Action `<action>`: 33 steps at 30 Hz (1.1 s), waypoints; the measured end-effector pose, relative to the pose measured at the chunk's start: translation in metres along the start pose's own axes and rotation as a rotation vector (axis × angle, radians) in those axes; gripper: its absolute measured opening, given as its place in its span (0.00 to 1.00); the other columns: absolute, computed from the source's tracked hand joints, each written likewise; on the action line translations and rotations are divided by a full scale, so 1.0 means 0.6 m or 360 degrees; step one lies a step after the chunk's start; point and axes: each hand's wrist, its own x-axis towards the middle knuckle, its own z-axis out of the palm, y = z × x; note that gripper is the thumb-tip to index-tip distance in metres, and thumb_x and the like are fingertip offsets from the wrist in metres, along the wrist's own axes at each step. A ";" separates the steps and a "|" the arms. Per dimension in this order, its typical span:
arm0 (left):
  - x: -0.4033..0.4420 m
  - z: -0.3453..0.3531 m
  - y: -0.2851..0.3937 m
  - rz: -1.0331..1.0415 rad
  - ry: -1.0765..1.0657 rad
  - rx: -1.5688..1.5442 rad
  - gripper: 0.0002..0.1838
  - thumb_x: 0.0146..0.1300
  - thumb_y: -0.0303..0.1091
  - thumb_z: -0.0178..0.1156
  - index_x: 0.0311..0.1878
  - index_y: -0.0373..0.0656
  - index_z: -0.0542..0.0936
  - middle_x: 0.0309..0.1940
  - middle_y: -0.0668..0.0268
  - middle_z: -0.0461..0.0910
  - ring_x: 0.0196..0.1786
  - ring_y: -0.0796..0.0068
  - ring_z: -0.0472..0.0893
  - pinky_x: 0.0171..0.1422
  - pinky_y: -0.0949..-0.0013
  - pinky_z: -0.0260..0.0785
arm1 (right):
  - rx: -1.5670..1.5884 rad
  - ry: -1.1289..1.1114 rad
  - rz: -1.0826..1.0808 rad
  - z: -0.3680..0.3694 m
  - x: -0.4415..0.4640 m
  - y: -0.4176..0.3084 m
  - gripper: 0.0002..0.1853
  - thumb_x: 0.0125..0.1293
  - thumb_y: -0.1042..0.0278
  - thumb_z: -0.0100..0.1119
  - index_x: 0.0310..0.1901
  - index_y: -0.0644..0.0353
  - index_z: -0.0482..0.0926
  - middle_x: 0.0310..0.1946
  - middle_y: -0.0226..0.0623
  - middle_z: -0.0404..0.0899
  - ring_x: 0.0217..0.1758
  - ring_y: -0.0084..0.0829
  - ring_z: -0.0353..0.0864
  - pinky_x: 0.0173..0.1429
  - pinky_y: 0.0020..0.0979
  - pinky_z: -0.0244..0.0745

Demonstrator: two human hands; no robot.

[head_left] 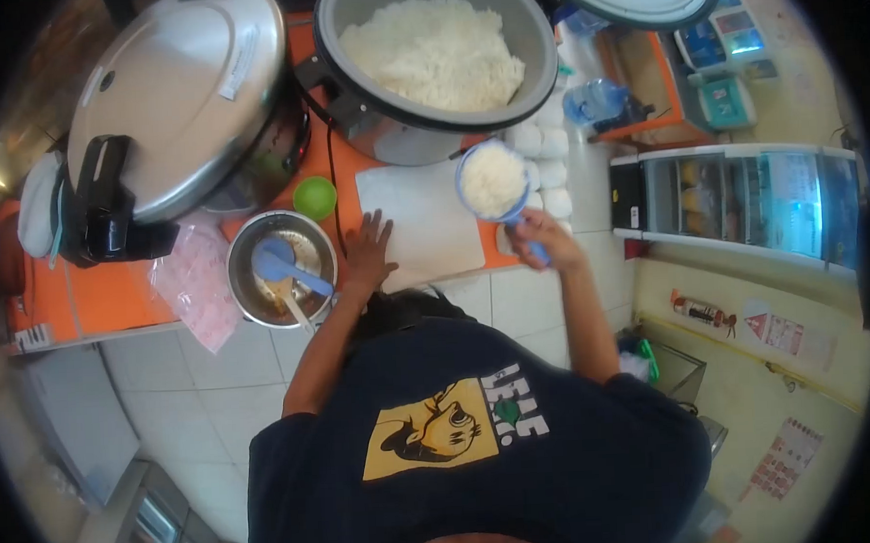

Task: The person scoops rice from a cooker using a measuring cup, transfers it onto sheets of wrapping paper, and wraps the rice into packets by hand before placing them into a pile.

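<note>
My right hand (pixel 542 238) is closed on the handle of a blue scoop (pixel 465 188) heaped with white rice (pixel 494 180), held over the right edge of a white sheet (pixel 423 219). Flat on the orange counter, fingers spread, my left hand (pixel 368 255) rests at the left edge of the sheet. Behind them stands an open rice cooker (pixel 429 141) full of rice. To the left of my left hand, a metal bowl (pixel 239 280) holds a blue paddle (pixel 274 259) and a light-coloured utensil.
A closed steel cooker (pixel 179 89) stands at the left. Near it are a green cup (pixel 315 197) and a pink plastic bag (pixel 198 282). White wrapped packets (pixel 552 172) lie in rows at the right. A black cord crosses the counter. A glass-door fridge (pixel 733 200) stands farther right.
</note>
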 end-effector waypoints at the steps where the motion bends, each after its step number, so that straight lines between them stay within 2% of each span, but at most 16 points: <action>1: 0.003 -0.001 -0.002 0.0030 0.0024 -0.0006 0.52 0.52 0.53 0.75 0.78 0.50 0.61 0.82 0.58 0.49 0.83 0.55 0.50 0.76 0.33 0.50 | 0.0042 0.0186 0.0034 0.005 -0.003 0.059 0.19 0.76 0.65 0.55 0.64 0.61 0.71 0.22 0.28 0.70 0.13 0.16 0.64 0.15 0.21 0.61; 3: 0.007 -0.005 -0.004 0.0049 0.0013 0.0034 0.53 0.52 0.54 0.75 0.79 0.50 0.60 0.82 0.59 0.49 0.83 0.56 0.49 0.76 0.34 0.51 | 0.0112 0.0366 0.0068 -0.008 0.019 0.161 0.19 0.76 0.66 0.55 0.65 0.60 0.71 0.23 0.28 0.71 0.14 0.16 0.65 0.16 0.22 0.62; 6: 0.003 -0.003 0.001 0.0077 -0.0026 0.0112 0.54 0.52 0.56 0.74 0.79 0.53 0.59 0.83 0.62 0.48 0.84 0.59 0.48 0.77 0.36 0.50 | -0.0355 0.0671 -0.0059 -0.024 0.067 0.257 0.20 0.74 0.68 0.57 0.64 0.60 0.71 0.24 0.32 0.74 0.18 0.24 0.72 0.20 0.28 0.68; 8: 0.006 -0.008 0.003 0.0076 -0.0054 0.0169 0.54 0.52 0.57 0.74 0.80 0.55 0.58 0.83 0.64 0.48 0.84 0.62 0.47 0.79 0.38 0.50 | -0.1798 0.1326 -0.1050 -0.014 0.102 0.284 0.19 0.71 0.68 0.60 0.61 0.65 0.74 0.28 0.40 0.78 0.25 0.42 0.80 0.31 0.41 0.76; 9: 0.005 -0.014 0.007 0.0073 -0.0060 0.0146 0.54 0.53 0.57 0.73 0.80 0.53 0.58 0.83 0.63 0.48 0.84 0.62 0.47 0.80 0.39 0.49 | -0.2017 0.1423 -0.0706 -0.010 0.107 0.305 0.21 0.70 0.65 0.60 0.60 0.66 0.74 0.35 0.49 0.81 0.35 0.54 0.82 0.41 0.50 0.78; 12: 0.006 -0.020 0.012 0.0048 -0.0052 0.0081 0.56 0.52 0.56 0.74 0.79 0.46 0.58 0.82 0.60 0.48 0.84 0.61 0.48 0.80 0.42 0.49 | -0.2376 0.1247 -0.0335 -0.002 0.128 0.349 0.21 0.70 0.61 0.61 0.58 0.65 0.73 0.42 0.51 0.82 0.38 0.53 0.84 0.40 0.52 0.79; 14: 0.010 -0.020 0.012 0.0015 -0.0026 0.0029 0.57 0.51 0.55 0.75 0.79 0.42 0.58 0.82 0.58 0.49 0.84 0.59 0.49 0.80 0.42 0.50 | -0.2383 0.1082 -0.0185 -0.002 0.144 0.363 0.19 0.72 0.59 0.57 0.53 0.67 0.70 0.38 0.54 0.83 0.37 0.55 0.85 0.38 0.53 0.80; 16: 0.000 -0.014 0.022 -0.0046 0.0022 0.0108 0.58 0.50 0.54 0.76 0.78 0.36 0.57 0.82 0.57 0.49 0.84 0.59 0.49 0.81 0.44 0.48 | -0.2197 0.1049 0.0244 0.009 0.156 0.379 0.14 0.73 0.63 0.51 0.49 0.67 0.68 0.31 0.54 0.83 0.33 0.55 0.86 0.35 0.53 0.80; 17: 0.000 -0.013 0.023 -0.0037 0.0009 0.0109 0.58 0.50 0.54 0.76 0.78 0.36 0.57 0.82 0.57 0.49 0.84 0.59 0.49 0.81 0.44 0.48 | -0.2279 0.1069 0.0133 0.009 0.158 0.385 0.11 0.73 0.68 0.47 0.48 0.69 0.67 0.26 0.54 0.82 0.31 0.56 0.85 0.34 0.53 0.80; 21: 0.013 -0.015 0.025 -0.0062 0.0012 0.0095 0.58 0.50 0.53 0.76 0.78 0.35 0.57 0.82 0.56 0.49 0.83 0.58 0.50 0.82 0.45 0.48 | -0.2208 0.1016 0.0142 -0.014 0.160 0.394 0.10 0.72 0.71 0.47 0.47 0.68 0.67 0.27 0.55 0.82 0.30 0.57 0.85 0.31 0.55 0.79; 26: 0.004 -0.015 0.019 -0.0095 0.0021 0.0063 0.57 0.51 0.52 0.76 0.78 0.35 0.57 0.81 0.54 0.51 0.83 0.58 0.51 0.82 0.46 0.49 | -0.2063 0.0998 -0.0105 0.005 0.128 0.339 0.14 0.74 0.61 0.49 0.48 0.65 0.67 0.31 0.58 0.82 0.31 0.60 0.84 0.34 0.59 0.78; 28: -0.015 0.001 0.018 -0.0001 0.0217 -0.0082 0.54 0.51 0.51 0.76 0.76 0.38 0.61 0.80 0.55 0.54 0.82 0.59 0.53 0.82 0.50 0.49 | -0.2005 0.1015 -0.0214 0.045 0.143 0.299 0.18 0.74 0.56 0.50 0.50 0.65 0.67 0.32 0.58 0.82 0.30 0.59 0.84 0.36 0.58 0.78; 29: -0.030 -0.005 0.031 0.0127 0.0474 -0.0067 0.38 0.55 0.45 0.74 0.66 0.37 0.72 0.68 0.53 0.70 0.72 0.52 0.67 0.75 0.49 0.58 | -0.1969 0.0950 -0.0154 0.063 0.176 0.275 0.18 0.74 0.55 0.51 0.50 0.65 0.68 0.33 0.57 0.83 0.32 0.59 0.85 0.37 0.57 0.79; 30: -0.046 0.001 0.038 0.0165 0.0455 -0.0045 0.38 0.55 0.45 0.74 0.66 0.37 0.72 0.68 0.53 0.70 0.72 0.52 0.67 0.75 0.49 0.58 | -0.1924 0.0892 -0.0089 0.079 0.211 0.260 0.19 0.74 0.54 0.51 0.51 0.66 0.68 0.34 0.57 0.83 0.33 0.58 0.85 0.38 0.56 0.79; 32: -0.067 0.017 0.046 0.0144 0.0528 -0.0184 0.21 0.59 0.36 0.69 0.52 0.38 0.77 0.51 0.54 0.78 0.57 0.50 0.76 0.65 0.49 0.64 | -0.1883 0.0915 -0.0176 0.102 0.302 0.261 0.22 0.74 0.52 0.51 0.52 0.66 0.70 0.37 0.56 0.84 0.41 0.58 0.86 0.44 0.58 0.78; 33: -0.075 0.017 0.054 0.0165 0.0510 -0.0163 0.21 0.59 0.36 0.69 0.52 0.38 0.77 0.51 0.54 0.78 0.57 0.50 0.76 0.65 0.49 0.64 | -0.1817 0.0878 -0.0207 0.117 0.343 0.253 0.21 0.74 0.53 0.52 0.53 0.65 0.72 0.39 0.55 0.84 0.44 0.57 0.85 0.48 0.58 0.78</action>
